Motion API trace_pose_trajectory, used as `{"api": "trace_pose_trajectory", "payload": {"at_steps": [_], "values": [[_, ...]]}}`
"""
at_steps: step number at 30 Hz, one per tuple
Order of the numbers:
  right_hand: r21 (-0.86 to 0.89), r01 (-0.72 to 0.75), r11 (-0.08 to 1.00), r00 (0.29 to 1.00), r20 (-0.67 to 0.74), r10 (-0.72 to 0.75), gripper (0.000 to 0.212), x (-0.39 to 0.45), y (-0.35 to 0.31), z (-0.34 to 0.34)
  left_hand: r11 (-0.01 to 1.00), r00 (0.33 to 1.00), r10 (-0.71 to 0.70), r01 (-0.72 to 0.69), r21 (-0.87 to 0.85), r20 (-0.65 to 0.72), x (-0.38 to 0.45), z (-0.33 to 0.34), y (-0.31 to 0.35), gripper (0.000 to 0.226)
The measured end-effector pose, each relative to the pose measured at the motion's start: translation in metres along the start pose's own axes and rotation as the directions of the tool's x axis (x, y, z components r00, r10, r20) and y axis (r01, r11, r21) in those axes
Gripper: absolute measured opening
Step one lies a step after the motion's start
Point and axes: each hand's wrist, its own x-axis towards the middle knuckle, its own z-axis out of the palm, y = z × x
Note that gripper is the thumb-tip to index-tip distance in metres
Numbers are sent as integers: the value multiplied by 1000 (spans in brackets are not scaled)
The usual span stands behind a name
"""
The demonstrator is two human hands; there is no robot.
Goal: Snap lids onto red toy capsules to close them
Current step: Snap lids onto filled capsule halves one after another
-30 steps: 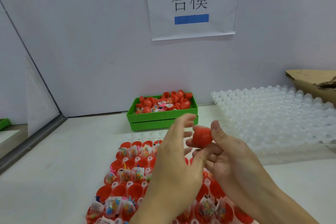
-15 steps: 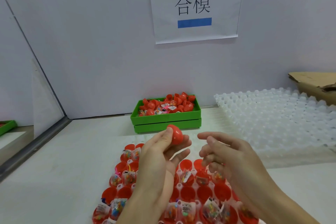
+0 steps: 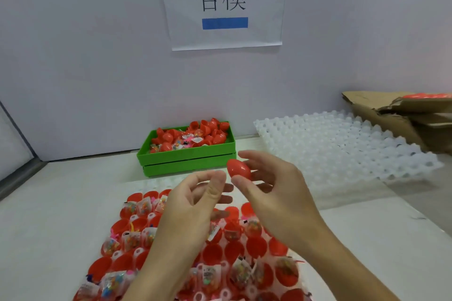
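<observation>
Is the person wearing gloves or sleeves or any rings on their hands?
No. The left hand and right hand are both bare, with no gloves, rings or watch showing. No sleeves reach the forearms in view. The fingernails look short and unpainted.

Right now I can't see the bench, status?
Right hand holds closed red capsule. Left hand holds nothing. Nothing in the way.

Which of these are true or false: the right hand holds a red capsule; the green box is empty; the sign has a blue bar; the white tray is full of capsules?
1. The right hand holds a red capsule. True.
2. The green box is empty. False: it holds red capsule parts and toy packets.
3. The sign has a blue bar. True.
4. The white tray is full of capsules. False: its cups look empty.
</observation>
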Motion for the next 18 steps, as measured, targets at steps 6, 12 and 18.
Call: {"api": "trace_pose_trajectory", "payload": {"at_steps": [6, 12, 18], "values": [[344, -398, 850, 914, 230, 335, 14, 17, 1, -38, 992, 996, 86, -85, 90, -16, -4, 7, 3, 49], [624, -472, 622, 850, 136, 509, 21, 67, 32, -74, 987, 994, 112, -110, 118, -16, -3, 9, -1, 48], [875, -84, 477, 672, -304, 675, 35, 182, 51, -166, 988, 990, 134, -131, 78, -37, -2, 11, -2, 33]]}}
